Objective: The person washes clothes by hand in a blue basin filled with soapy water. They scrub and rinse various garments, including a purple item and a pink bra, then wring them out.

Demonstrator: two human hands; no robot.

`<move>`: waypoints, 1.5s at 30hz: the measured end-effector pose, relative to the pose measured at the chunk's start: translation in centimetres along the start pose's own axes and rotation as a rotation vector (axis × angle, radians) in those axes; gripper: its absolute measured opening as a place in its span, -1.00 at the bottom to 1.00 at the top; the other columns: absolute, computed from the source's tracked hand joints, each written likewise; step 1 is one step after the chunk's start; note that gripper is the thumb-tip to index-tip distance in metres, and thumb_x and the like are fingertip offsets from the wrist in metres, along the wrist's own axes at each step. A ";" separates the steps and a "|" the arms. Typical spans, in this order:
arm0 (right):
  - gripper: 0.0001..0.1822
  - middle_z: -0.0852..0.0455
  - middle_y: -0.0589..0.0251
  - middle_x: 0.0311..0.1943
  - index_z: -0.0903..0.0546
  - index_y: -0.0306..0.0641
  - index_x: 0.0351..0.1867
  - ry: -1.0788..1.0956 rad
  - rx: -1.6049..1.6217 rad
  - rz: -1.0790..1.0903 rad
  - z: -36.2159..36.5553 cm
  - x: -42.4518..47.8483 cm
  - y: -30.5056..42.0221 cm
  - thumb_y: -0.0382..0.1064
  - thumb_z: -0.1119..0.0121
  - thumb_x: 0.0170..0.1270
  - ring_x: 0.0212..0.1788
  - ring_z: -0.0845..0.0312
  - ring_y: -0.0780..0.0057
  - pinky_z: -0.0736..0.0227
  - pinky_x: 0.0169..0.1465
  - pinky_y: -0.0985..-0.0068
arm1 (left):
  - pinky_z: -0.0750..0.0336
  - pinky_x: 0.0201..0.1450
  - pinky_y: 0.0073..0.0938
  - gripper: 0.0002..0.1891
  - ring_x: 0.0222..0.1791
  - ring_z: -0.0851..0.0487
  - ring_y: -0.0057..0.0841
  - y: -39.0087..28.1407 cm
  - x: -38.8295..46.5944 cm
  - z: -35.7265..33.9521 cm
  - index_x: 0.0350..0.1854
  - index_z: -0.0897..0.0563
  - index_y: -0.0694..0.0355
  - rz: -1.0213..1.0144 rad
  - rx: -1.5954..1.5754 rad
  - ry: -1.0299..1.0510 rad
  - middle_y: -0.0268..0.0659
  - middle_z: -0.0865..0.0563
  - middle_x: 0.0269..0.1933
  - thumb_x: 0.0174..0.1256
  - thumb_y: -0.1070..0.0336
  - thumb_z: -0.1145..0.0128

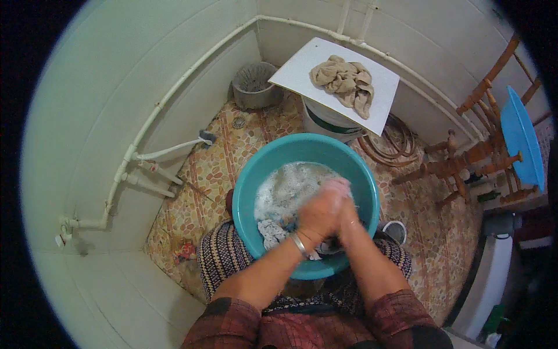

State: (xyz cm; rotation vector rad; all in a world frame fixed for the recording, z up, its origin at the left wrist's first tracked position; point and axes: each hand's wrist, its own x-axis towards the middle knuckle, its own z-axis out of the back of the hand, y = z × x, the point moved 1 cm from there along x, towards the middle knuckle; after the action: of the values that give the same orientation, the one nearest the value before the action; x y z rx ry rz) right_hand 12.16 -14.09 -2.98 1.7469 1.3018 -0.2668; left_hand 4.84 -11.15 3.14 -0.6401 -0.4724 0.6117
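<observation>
A teal plastic basin (246, 187) of sudsy water (283, 185) stands between my knees. Over its right half, my left hand (320, 216), with a silver bangle at the wrist, and my right hand (346, 213) are pressed together, blurred by motion. Something pinkish shows at their far end; whether it is cloth or fingers I cannot tell, nor whether anything is between the palms. A pale patterned cloth (272, 233) lies in the basin, partly out of the water near its close rim. More wet cloth shows below my wrists.
A crumpled beige cloth (342, 80) lies on a white board (296, 70) atop a bucket (311, 124). Behind are a grey tub (255, 96) and a coiled hose (399, 150). Wooden furniture (473, 159) and a blue basin (521, 137) stand right; pipes (159, 104) line the walls.
</observation>
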 end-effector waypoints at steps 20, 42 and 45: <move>-0.39 -0.50 0.16 -0.04 -0.26 -0.15 0.17 0.095 -0.055 -0.165 3.3 4.6 1.3 0.14 0.01 0.18 -0.09 -0.44 0.12 -0.38 -0.06 0.17 | -0.48 -0.14 -0.44 -0.69 -0.23 -0.59 -0.44 6.0 1.6 -1.6 -0.11 -0.51 0.28 0.407 -0.867 0.248 -0.20 -0.62 -0.19 0.05 0.43 0.07; -0.71 -0.57 0.24 -0.13 -0.49 -0.20 -0.13 0.178 0.044 -0.063 -0.1 -0.1 4.6 -0.09 0.04 0.23 -0.04 -0.47 0.34 -0.34 0.07 0.31 | -0.37 0.00 -0.53 -0.83 -0.14 -0.49 -0.56 8.9 -1.7 4.6 -0.21 -0.50 0.24 0.577 -1.454 -0.271 -0.35 -0.54 -0.19 0.29 0.26 -0.01; -0.72 -0.58 0.28 -0.19 -0.48 -0.18 -0.12 0.160 -0.181 -0.085 0.5 -1.0 6.5 -0.12 0.00 0.20 -0.10 -0.48 0.40 -0.37 -0.01 0.36 | -0.36 0.01 -0.55 -0.82 -0.13 -0.48 -0.56 9.3 -2.1 4.2 -0.15 -0.50 0.26 0.546 -1.468 -0.257 -0.33 -0.53 -0.14 0.28 0.31 0.00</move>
State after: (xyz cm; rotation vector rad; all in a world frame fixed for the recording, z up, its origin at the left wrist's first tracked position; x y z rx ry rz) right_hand 17.37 -15.29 0.88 1.5873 1.4704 -0.0547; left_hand -2.61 -4.84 -0.54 -2.1479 -0.9958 0.8083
